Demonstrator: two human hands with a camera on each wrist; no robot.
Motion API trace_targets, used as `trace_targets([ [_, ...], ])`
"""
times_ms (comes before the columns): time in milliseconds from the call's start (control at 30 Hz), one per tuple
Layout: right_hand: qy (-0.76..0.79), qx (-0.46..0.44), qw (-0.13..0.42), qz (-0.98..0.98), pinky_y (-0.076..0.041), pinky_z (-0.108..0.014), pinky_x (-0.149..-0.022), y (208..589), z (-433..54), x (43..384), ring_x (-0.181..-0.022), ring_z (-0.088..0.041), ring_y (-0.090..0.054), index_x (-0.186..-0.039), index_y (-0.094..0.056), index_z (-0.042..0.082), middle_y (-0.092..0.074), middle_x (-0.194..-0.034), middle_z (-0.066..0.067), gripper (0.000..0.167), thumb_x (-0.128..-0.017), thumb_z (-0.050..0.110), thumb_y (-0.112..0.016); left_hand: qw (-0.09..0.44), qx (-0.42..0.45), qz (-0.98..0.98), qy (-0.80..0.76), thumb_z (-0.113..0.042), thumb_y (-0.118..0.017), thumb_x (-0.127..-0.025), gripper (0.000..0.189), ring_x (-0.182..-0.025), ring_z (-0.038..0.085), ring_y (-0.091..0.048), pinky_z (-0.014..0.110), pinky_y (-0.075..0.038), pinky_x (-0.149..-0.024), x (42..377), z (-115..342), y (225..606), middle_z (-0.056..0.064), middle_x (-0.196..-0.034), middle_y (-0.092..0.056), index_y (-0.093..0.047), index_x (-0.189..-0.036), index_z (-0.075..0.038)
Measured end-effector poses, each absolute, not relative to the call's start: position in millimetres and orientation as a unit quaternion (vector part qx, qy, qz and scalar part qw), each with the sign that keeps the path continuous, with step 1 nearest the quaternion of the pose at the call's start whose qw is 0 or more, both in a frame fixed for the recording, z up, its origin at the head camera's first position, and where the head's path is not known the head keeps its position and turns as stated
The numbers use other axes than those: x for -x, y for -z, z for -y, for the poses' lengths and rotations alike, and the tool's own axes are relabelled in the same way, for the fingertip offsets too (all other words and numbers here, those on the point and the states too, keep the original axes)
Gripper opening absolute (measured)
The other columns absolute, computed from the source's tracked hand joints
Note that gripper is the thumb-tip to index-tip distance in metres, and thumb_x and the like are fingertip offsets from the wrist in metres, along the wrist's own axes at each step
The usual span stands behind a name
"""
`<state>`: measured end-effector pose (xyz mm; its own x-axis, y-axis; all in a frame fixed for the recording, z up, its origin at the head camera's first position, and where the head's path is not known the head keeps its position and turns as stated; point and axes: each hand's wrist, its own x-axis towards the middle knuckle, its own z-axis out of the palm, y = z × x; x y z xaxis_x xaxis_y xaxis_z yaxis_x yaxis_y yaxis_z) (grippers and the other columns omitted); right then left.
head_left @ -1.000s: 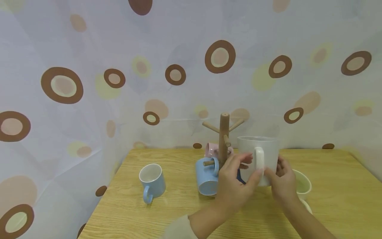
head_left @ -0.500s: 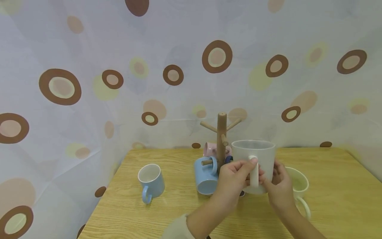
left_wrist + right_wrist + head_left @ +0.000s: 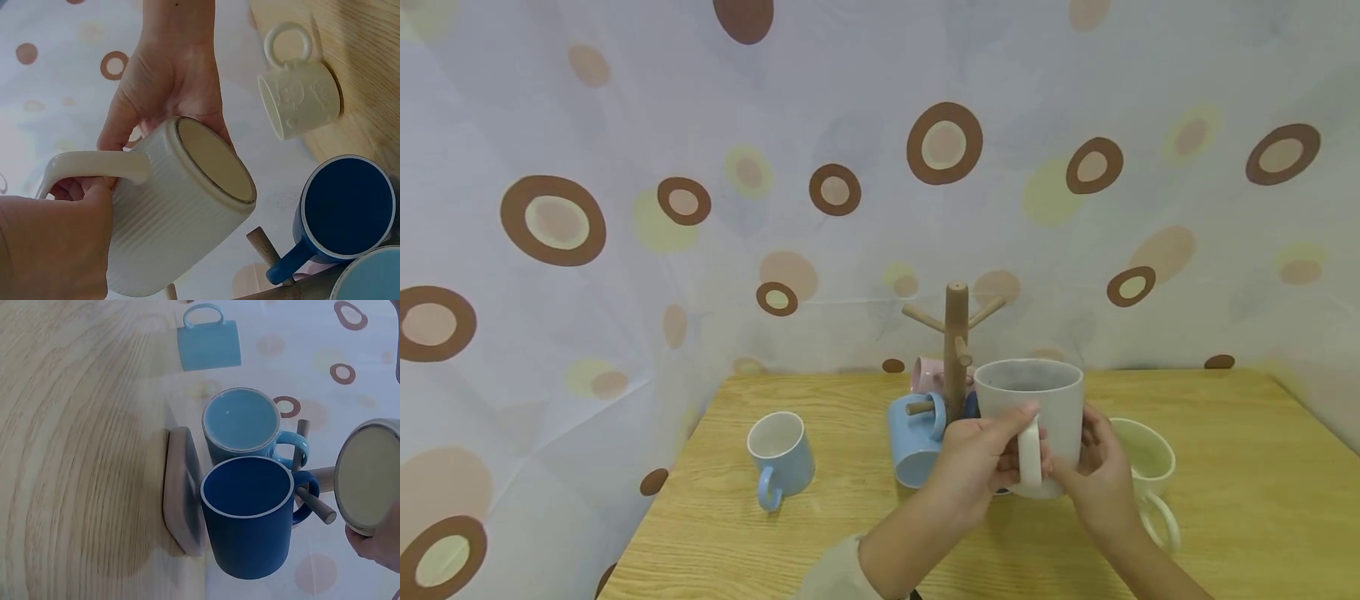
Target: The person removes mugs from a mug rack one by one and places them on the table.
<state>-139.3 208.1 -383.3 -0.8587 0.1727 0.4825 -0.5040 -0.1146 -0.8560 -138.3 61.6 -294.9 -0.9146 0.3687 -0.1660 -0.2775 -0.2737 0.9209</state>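
A large white mug (image 3: 1060,417) with ribbed sides is held upright above the table, in front of the wooden mug tree (image 3: 957,350). My left hand (image 3: 962,467) grips its handle (image 3: 1030,454), thumb on top and fingers curled through it. Around the far side and lower body, my right hand (image 3: 1101,475) holds the mug. In the left wrist view the ribbing and unglazed base rim of the white mug (image 3: 181,206) show. A dark blue mug (image 3: 250,544) and a light blue mug (image 3: 240,422) hang by their handles on the tree's pegs; a pink mug (image 3: 927,375) is behind.
A second light blue mug (image 3: 782,458) stands upright on the table (image 3: 715,542) at left. A pale green mug (image 3: 1150,458) stands right of my right hand, handle toward me. The tree's upper pegs (image 3: 922,317) stick out bare. A spotted cloth (image 3: 880,83) hangs behind.
The white mug has come down and slightly left, its rim tipping more toward me. My left hand has gone from beside the handle to gripping it, while my right hand keeps hold.
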Motion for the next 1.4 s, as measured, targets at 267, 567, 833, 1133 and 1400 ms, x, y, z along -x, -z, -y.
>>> trace_targets([
  [267, -0.722, -0.21, 0.232, 0.618, -0.049, -0.015, -0.081, 394, -210, 139, -0.1, -0.005, -0.056, -0.127, -0.044, 0.013, -0.055, -0.116, 0.005, 0.069, -0.069, -0.022, -0.06, 0.21, -0.048, -0.615, -0.758, -0.028, -0.061, -0.089, 0.036, -0.065, 0.009, -0.065, 0.028, -0.055, -0.073, 126, -51, 307, 0.008, -0.071, -0.069, -0.067, -0.091, 0.007],
  [567, -0.71, -0.328, 0.227, 0.581, -0.047, -0.016, -0.087, 404, -207, 144, -0.106, -0.008, -0.056, -0.131, -0.038, 0.0, -0.056, -0.121, -0.003, 0.072, -0.068, -0.014, -0.069, 0.196, -0.066, -0.614, -0.762, -0.022, -0.058, -0.091, 0.033, -0.067, 0.007, -0.065, 0.026, -0.054, -0.075, 106, -40, 318, 0.006, -0.072, -0.068, -0.064, -0.09, 0.01],
  [833, -0.655, -0.306, 0.246, 0.646, -0.038, -0.011, -0.09, 409, -202, 140, -0.106, -0.003, -0.055, -0.131, -0.037, -0.001, -0.059, -0.12, 0.004, 0.083, -0.057, -0.022, -0.066, 0.177, -0.087, -0.633, -0.748, -0.018, -0.057, -0.091, 0.033, -0.068, 0.006, -0.06, 0.02, -0.047, -0.07, 99, -31, 328, 0.022, -0.078, -0.068, -0.061, -0.087, 0.014],
  [1133, -0.583, -0.301, 0.207, 0.726, -0.04, -0.015, -0.085, 408, -198, 138, -0.103, -0.002, -0.053, -0.133, -0.034, -0.008, -0.057, -0.123, 0.008, 0.087, -0.056, -0.017, -0.074, 0.154, -0.079, -0.613, -0.771, -0.011, -0.055, -0.091, 0.032, -0.068, 0.007, -0.057, 0.022, -0.045, -0.07, 92, -21, 345, 0.011, -0.072, -0.065, -0.054, -0.091, 0.021],
  [1400, -0.574, -0.372, 0.211, 0.698, -0.043, -0.016, -0.085, 407, -201, 145, -0.105, -0.002, -0.055, -0.131, -0.041, -0.006, -0.056, -0.126, 0.008, 0.07, -0.068, -0.009, -0.073, 0.151, -0.062, -0.616, -0.771, -0.013, -0.056, -0.09, 0.034, -0.068, 0.01, -0.056, 0.025, -0.042, -0.072, 89, -10, 352, -0.002, -0.065, -0.058, -0.051, -0.092, 0.02],
])
